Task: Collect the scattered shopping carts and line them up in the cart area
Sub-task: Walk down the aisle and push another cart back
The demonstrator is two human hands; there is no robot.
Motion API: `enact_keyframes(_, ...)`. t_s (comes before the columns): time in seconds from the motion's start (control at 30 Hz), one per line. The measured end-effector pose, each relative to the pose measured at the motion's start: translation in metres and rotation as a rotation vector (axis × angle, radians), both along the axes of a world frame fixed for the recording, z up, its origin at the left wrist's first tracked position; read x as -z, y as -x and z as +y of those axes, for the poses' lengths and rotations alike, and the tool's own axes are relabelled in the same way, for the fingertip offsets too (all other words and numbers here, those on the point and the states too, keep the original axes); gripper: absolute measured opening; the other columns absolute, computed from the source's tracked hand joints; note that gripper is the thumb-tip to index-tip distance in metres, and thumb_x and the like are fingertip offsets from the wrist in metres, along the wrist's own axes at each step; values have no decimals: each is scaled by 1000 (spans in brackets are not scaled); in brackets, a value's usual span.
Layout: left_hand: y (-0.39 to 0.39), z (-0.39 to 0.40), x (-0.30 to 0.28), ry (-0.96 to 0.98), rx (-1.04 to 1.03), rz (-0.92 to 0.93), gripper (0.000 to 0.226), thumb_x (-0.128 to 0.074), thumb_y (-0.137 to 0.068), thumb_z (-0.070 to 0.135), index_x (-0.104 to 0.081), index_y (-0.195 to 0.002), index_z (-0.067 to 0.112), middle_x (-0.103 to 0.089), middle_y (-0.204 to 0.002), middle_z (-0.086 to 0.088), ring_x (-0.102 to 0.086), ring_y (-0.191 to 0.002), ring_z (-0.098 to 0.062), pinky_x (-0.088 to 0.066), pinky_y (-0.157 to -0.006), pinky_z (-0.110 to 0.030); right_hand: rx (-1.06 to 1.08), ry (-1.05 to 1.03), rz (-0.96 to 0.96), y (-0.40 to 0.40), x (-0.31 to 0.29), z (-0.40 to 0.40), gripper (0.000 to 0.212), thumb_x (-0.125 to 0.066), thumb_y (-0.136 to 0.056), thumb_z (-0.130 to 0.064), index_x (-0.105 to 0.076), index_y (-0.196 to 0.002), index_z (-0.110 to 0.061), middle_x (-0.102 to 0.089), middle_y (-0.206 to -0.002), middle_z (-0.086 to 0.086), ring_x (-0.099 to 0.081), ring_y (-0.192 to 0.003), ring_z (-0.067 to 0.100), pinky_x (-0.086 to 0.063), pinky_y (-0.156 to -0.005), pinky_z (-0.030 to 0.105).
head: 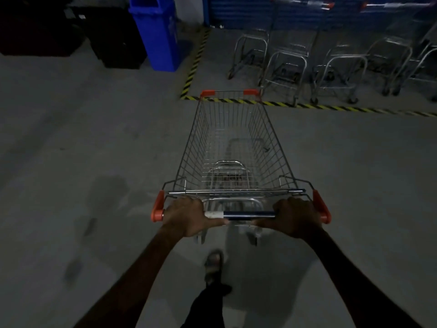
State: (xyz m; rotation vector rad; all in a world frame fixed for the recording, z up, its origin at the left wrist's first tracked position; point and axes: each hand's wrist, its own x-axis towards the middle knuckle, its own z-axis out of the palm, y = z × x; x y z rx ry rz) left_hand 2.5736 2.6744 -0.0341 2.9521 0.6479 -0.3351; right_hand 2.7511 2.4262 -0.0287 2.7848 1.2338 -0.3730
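Ahead of the fingers, beyond the basket's far rim, lies the cart area (236,43), a patch of concrete floor (71,162) framed by yellow-and-black hazard tape (307,105). Inside it a row of parked shopping carts (335,67) stands side by side against a blue shutter wall (248,13), handles toward the wall; they are blurred, so I cannot count them surely. The space at the left end of that row, just inside the tape corner, looks free, and the cart in hand seems aimed there.

The wire shopping cart (233,147) runs straight away from the fingers, its orange front corners reaching the tape line, its basket empty. The left hand (186,215) and the right hand (295,216) each wrap the push handle (248,214) near its orange end caps, fingers curled over the bar and thumbs under. That wide, even hold probably serves steering, since a push from both ends keeps the nose true as it crosses the tape.

Far left of the fingers, outside the tape, stand a blue bin (156,34) and dark crates (113,39); they sit clear of the path. The nearest parked cart, just right of the nose, is the likeliest thing to clip. Below the handle one sandalled foot (214,262) steps forward.
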Motion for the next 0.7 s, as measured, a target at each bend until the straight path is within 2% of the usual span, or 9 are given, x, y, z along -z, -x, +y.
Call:
enact_keyframes(0.2,-128,102,7,-35,0,-44,101,-32,-59,112,-69,-81,21,-76,-93,-2,-73,-93,-23,-48,-75,-32,-16,-16,-77,-134,9,104,101,-22,-56,-110,-75,-85,-29,-76,-89,-8,-73,-89,14,-52,-82,32)
enact_keyframes(0.33,-219,178,7,-20,5,-55,103,-29,-58,113,-71,-84,23,-77,-93,-2,-73,-93,-24,-47,-74,-33,24,-23,-24,-222,6,178,109,-14,-48,-112,-74,-87,-30,-76,-96,-6,-72,-97,19,-52,-91,37)
enact_keyframes(0.5,-319,259,2,30,8,-35,101,-25,-52,116,-62,-72,24,-73,-85,1,-71,-85,-21,-43,-70,-31,48,-8,5,-318,1,261,110,-15,-45,-112,-73,-87,-29,-76,-97,-5,-72,-98,18,-52,-90,35)
enact_keyframes(0.6,-372,301,1,33,9,-17,104,-23,-52,117,-64,-70,23,-68,-74,6,-66,-72,-16,-42,-65,-30,47,4,-10,-371,2,302,104,-23,-51,-112,-74,-85,-28,-76,-95,-5,-72,-97,18,-52,-89,34)
enact_keyframes(0.7,-426,343,3,6,14,-19,102,-25,-55,116,-66,-69,23,-65,-69,8,-62,-66,-13,-41,-63,-28,22,-8,-55,-429,8,342,114,-8,-45,-114,-74,-82,-29,-76,-88,-5,-73,-89,17,-53,-82,32)
